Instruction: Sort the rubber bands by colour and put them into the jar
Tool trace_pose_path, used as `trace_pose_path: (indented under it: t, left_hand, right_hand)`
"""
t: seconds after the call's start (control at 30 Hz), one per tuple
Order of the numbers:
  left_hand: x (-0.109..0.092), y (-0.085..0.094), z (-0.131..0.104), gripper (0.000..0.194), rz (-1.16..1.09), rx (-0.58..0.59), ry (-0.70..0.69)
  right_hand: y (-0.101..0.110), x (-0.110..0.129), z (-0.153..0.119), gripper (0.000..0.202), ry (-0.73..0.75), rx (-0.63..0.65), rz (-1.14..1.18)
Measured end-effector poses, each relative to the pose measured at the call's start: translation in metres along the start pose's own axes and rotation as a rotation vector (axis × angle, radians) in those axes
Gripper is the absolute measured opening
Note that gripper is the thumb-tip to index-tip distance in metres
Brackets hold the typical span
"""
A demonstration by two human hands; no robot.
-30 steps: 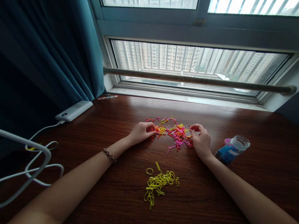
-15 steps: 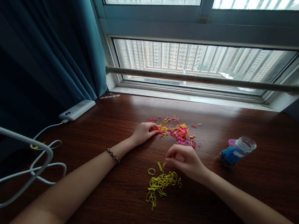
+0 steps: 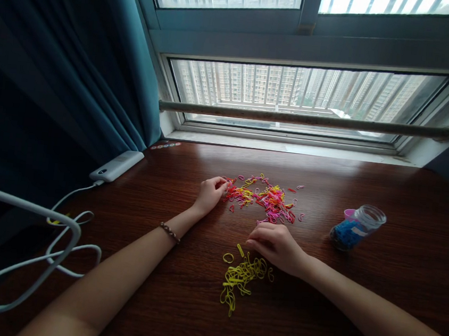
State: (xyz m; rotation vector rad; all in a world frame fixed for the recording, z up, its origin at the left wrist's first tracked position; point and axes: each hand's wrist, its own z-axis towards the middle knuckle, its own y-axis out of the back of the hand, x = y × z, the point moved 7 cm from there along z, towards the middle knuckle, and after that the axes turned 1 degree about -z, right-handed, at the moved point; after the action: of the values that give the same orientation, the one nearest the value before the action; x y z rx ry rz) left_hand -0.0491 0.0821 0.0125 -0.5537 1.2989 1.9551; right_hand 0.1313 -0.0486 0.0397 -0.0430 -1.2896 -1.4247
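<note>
Small rubber bands lie in two groups on the table. The farther one is a mixed pile (image 3: 273,199) of pink, red, orange and yellow bands; the nearer is a loose heap of yellow rubber bands (image 3: 243,275). My left hand (image 3: 210,194) is at the left edge of the mixed pile, thumb and fingers pinched together among its bands. What sits between those fingertips is too small to make out. Between the two groups, my right hand (image 3: 278,246) rests low with curled fingers pressed together, just above the yellow heap. Its fingertips hide anything they hold.
A clear jar (image 3: 356,228) with blue contents tilts at the right, a pink cap-like piece (image 3: 349,213) beside it. At the left are a white device (image 3: 117,168), its white cable (image 3: 75,238) and a blue curtain (image 3: 138,73). A metal rail (image 3: 309,120) crosses the window.
My left hand has shifted left and slightly away along the mixed pile's edge. My right hand has lowered a little, its fingers closing up. A small yellow band near its fingertips no longer shows there.
</note>
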Motion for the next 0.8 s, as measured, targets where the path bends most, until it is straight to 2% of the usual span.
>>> trace_pose_path:
  t: [0.13, 0.3, 0.5, 0.7, 0.8]
  left_hand:
    - [0.0051, -0.0016, 0.0005, 0.026, -0.085, 0.008, 0.036]
    - [-0.0011, -0.002, -0.001, 0.025, -0.12, 0.029, 0.015]
    - [-0.0039, 0.0021, -0.0018, 0.019, -0.101, -0.028, -0.034]
    - [0.0013, -0.0016, -0.0018, 0.017, -0.192, 0.006, 0.014]
    - [-0.0023, -0.0022, -0.0013, 0.025, -0.229, 0.022, -0.015]
  right_hand:
    - [0.0019, -0.001, -0.001, 0.019, -0.007, -0.027, -0.029]
    - [0.0017, -0.0016, -0.0011, 0.018, 0.01, -0.029, -0.028]
    - [0.0003, -0.0028, -0.0006, 0.018, 0.013, -0.019, -0.049]
    - [-0.0028, -0.0025, -0.0022, 0.019, 0.026, 0.008, -0.06]
    - [-0.0033, -0.0026, -0.002, 0.02, 0.025, 0.02, -0.064]
